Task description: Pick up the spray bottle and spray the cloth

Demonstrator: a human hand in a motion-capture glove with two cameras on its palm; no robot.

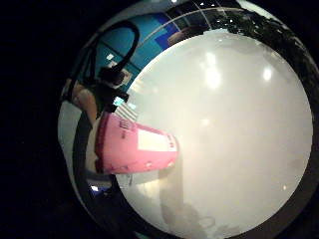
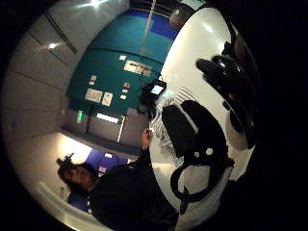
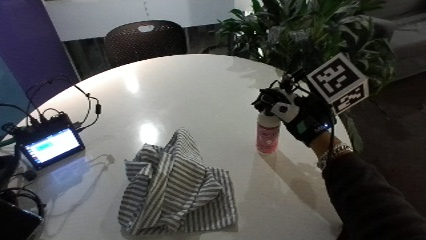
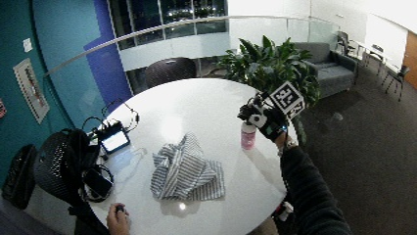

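Outside view: a small pink plastic spray bottle with a white neck is seen standing upright on the round, glossy white table, well to one side of the crumpled striped grey-and-white cloth. The black-gloved right hand is placed at the bottle's top, around the nozzle head; the fingers appear curled over it, though whether the trigger is actually gripped cannot be told. The bottle's base appears to be on the tabletop, so lifting is judged not yet done.

Bottle judged light, rigid, smooth-sided, likely slippery on the label; best taken at the neck below the sprayer, index finger left free for the trigger. Cloth is soft, thin, heaped in loose folds; mist would be absorbed readily. Beyond the cloth from the bottle, a small lit screen device with cables is noted.
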